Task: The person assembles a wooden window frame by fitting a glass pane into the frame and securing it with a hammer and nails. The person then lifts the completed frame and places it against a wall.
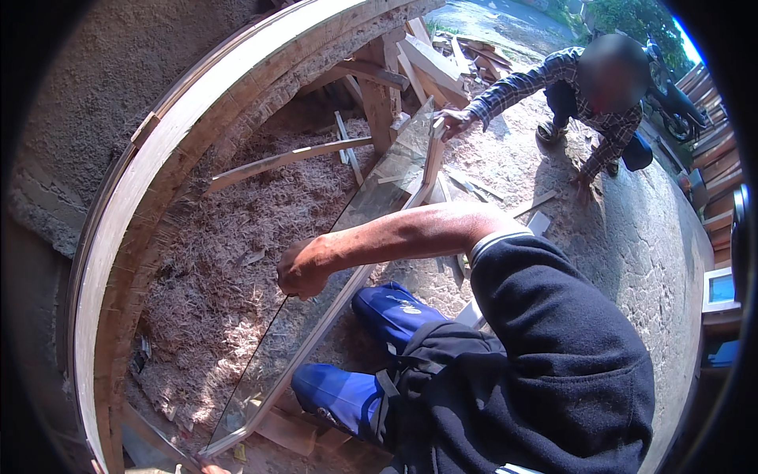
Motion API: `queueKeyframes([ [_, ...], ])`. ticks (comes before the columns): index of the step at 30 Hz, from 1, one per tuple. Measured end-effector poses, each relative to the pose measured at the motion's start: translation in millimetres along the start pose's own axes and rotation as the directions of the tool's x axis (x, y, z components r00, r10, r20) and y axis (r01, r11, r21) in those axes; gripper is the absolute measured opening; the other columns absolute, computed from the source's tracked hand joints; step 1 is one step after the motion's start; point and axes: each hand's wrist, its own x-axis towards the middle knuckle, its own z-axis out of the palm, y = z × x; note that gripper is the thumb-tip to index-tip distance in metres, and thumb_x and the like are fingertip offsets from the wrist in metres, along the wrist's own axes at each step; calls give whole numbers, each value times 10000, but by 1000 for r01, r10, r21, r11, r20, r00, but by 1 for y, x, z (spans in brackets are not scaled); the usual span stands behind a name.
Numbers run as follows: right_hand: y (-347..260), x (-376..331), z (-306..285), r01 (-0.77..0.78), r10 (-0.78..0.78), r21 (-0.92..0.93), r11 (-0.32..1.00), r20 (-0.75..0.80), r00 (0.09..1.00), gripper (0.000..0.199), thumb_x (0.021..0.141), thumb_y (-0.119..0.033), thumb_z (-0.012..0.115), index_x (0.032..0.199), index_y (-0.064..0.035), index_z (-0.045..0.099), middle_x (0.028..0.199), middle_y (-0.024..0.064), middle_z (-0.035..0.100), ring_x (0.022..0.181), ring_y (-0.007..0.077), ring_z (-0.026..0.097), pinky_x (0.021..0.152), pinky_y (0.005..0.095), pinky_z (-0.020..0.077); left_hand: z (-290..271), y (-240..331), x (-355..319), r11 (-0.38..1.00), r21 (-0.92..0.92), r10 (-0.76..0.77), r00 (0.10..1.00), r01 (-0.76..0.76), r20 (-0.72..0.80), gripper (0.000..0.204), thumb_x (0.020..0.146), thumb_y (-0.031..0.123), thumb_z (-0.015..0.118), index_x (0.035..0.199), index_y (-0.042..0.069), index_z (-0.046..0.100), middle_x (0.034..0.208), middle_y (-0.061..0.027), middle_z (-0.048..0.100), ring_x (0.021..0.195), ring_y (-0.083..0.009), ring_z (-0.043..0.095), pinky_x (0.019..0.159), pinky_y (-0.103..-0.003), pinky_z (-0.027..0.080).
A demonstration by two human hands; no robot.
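Over coarse sawdust, hands (pixel 302 270) grip glass pane (pixel 332 261) in wooden frame (pixel 430 162) — smooth, flat.

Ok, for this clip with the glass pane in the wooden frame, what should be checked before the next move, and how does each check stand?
1. Right hand on the near edge of the clear glass pane: ok.
2. Left hand placement: cannot tell, barely in view at the lower edge.
3. Co-worker's hand steadying the far end of the pale wooden frame: ok.
4. Blue boots away from the pane: not ok, close beside it.
5. Ground free of scraps: not ok, wood shavings and offcuts.
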Motion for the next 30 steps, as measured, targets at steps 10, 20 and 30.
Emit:
queueKeyframes([
  [10,-2,-4,2,25,-25,1,1000,-47,999,315,870,-355,715,958,-53,739,972,131,742,983,357,706,841,480,570,2,-33,5,972,-187,-116,982,142,147,616,981,480,510,1395,24,541,1465,-178,542,1305,-303,526,1127,-419,380],
  [20,15,-11,-9,0,2,72,997,-24,1000,283,842,-287,708,945,-24,721,914,181,722,904,388,695,768,489,552,134,120,-151,95,-885,-217,877,455,428,360,958,426,572,1131,119,648,1038,-62,617,884,-212,522,835,-402,432],
  [30,7,-21,-26,38,-34,91,995,-45,998,238,897,-259,725,1034,-64,725,786,168,710,787,343,716,758,457,558,214,231,-284,-628,-601,-287,571,494,769,420,935,492,599,1231,194,584,1132,-44,557,948,-223,518,744,-420,530],
])
